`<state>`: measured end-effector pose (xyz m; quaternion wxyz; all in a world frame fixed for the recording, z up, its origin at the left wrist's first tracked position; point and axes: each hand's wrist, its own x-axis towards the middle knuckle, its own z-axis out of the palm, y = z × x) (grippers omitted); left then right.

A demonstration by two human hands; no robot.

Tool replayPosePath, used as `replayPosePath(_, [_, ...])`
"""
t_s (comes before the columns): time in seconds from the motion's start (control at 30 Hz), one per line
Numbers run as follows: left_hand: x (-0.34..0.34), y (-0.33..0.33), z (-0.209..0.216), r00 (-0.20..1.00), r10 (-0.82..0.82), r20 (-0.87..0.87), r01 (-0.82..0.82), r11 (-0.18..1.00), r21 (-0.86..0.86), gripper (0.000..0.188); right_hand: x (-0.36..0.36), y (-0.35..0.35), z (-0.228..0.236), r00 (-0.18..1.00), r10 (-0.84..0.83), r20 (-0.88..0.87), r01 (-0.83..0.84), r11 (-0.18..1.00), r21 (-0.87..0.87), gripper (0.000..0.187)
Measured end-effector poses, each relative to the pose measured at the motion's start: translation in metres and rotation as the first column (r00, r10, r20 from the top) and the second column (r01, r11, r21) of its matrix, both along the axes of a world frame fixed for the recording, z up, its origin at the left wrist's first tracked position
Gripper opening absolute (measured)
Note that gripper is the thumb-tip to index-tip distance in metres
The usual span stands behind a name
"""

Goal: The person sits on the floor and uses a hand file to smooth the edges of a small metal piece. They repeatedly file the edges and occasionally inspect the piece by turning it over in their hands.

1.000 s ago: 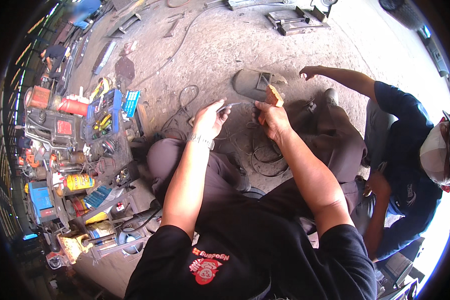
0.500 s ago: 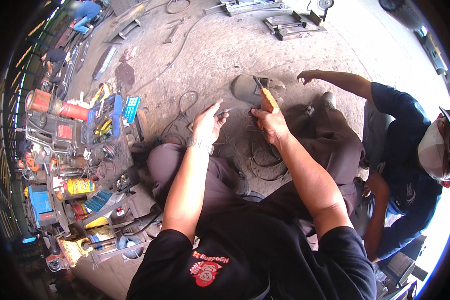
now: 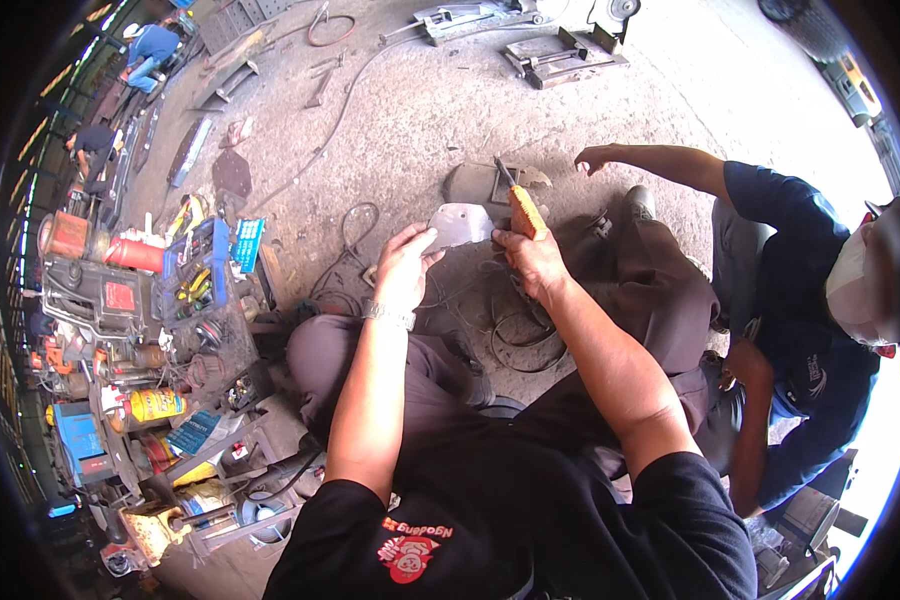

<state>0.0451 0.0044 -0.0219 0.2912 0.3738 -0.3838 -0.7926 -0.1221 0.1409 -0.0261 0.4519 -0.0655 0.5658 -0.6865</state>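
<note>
My left hand [image 3: 406, 262] pinches the near edge of a small pale sheet-metal piece [image 3: 457, 224] held above the concrete floor. My right hand [image 3: 530, 262] grips a tool with an orange handle [image 3: 525, 212]; its dark shaft points up and away, past the right edge of the plate. Both forearms reach out from the lower edge over my grey trouser knees. A wristwatch sits on my left wrist. Dark cable [image 3: 515, 345] loops on the floor under my right hand.
A person in a blue shirt [image 3: 790, 330] crouches at the right, one arm stretched over a grey rounded part [image 3: 475, 182] on the floor. Tool trays, cans and boxes [image 3: 160, 300] crowd the left. Metal frames [image 3: 560, 55] lie far ahead. More people work at top left.
My hands have lifted slightly and drawn closer together. The pale plate now shows clearly between them, and the orange-handled tool stands more upright beside it.
</note>
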Motion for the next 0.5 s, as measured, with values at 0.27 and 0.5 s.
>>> replayPosePath(0.27, [0.004,-0.001,-0.002,0.997,-0.005,0.077,0.021,0.977,-0.214,0.013,0.004,0.003,0.000,0.993,0.077,-0.094,-0.073,0.996,0.046,0.023])
replayPosePath(0.5, [-0.003,0.004,0.003,0.986,-0.070,0.150,0.123,0.917,-0.379,0.012,-0.002,0.005,-0.006,0.986,0.093,-0.141,-0.080,0.992,0.098,0.025])
